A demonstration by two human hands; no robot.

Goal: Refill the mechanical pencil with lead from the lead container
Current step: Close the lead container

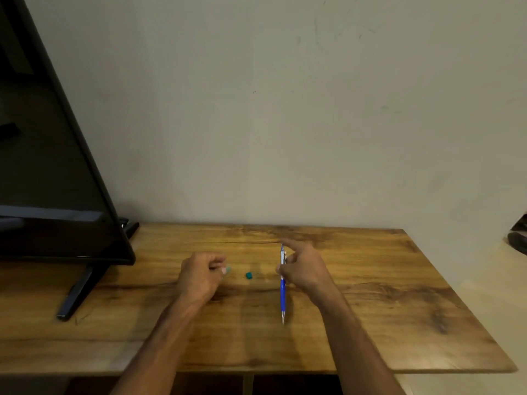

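The work stands at the loading step, with both parts in hand above the brown wooden counter (pixel 370 295). The right hand (pixel 303 270) holds the blue-and-silver mechanical pencil (pixel 282 292) near upright, tip down and close to the counter surface. Its thumb and lower fingers (pixel 285 270) are clamped on the silver upper barrel, and the index finger is extended past the top end. The left hand (pixel 201 276) is curled closed, pinching what appears to be the pale teal lead container (pixel 228 270), of which only one end shows beyond the fingertips. A small teal cap (pixel 249 275) lies on the counter between the hands, apart from both; judged from this, the container is probably open. Whether the pencil's top end is uncapped cannot be told at this size. The next move calls for bringing the container mouth to the pencil's top end, aligning the two closely, and tilting gently so a lead slides in without snapping. A black flat screen (pixel 42 166) stands at left.
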